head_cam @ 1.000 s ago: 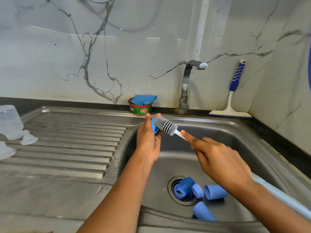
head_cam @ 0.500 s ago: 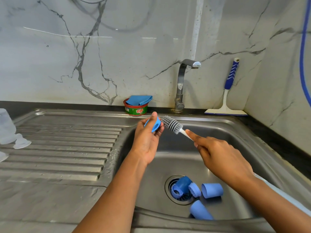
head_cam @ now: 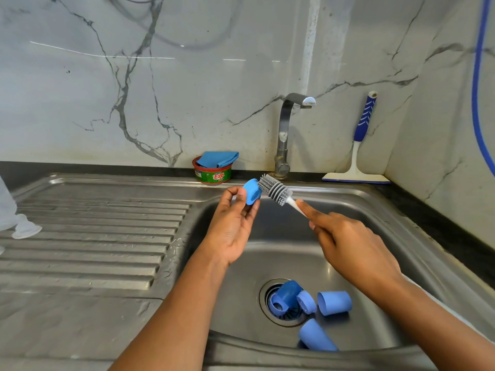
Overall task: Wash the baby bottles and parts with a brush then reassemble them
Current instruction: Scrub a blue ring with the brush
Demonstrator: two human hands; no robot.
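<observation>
My left hand (head_cam: 233, 226) holds a small blue bottle part (head_cam: 252, 191) by its fingertips over the sink's left rim. My right hand (head_cam: 353, 245) grips the white handle of a grey bristle brush (head_cam: 274, 189), whose head touches the blue part's right side. In the steel sink basin (head_cam: 289, 242), several more blue bottle parts lie around the drain: a dark blue collar (head_cam: 285, 294), a lighter ring (head_cam: 306, 302) and two caps (head_cam: 334, 302), (head_cam: 316, 336). Clear teats (head_cam: 25, 229) and a clear bottle (head_cam: 5, 207) stand on the drainboard at far left.
A steel tap (head_cam: 285, 135) rises behind the basin. A green soap tub with a blue cloth (head_cam: 214, 170) sits on the back ledge. A blue-handled squeegee (head_cam: 357, 162) leans in the right corner. The ribbed drainboard (head_cam: 107, 236) stretches left. A blue hose (head_cam: 479, 89) hangs at right.
The brush head has slid from across the blue part to its right side. My left hand has turned the part so that more of it shows. The view has shifted slightly right.
</observation>
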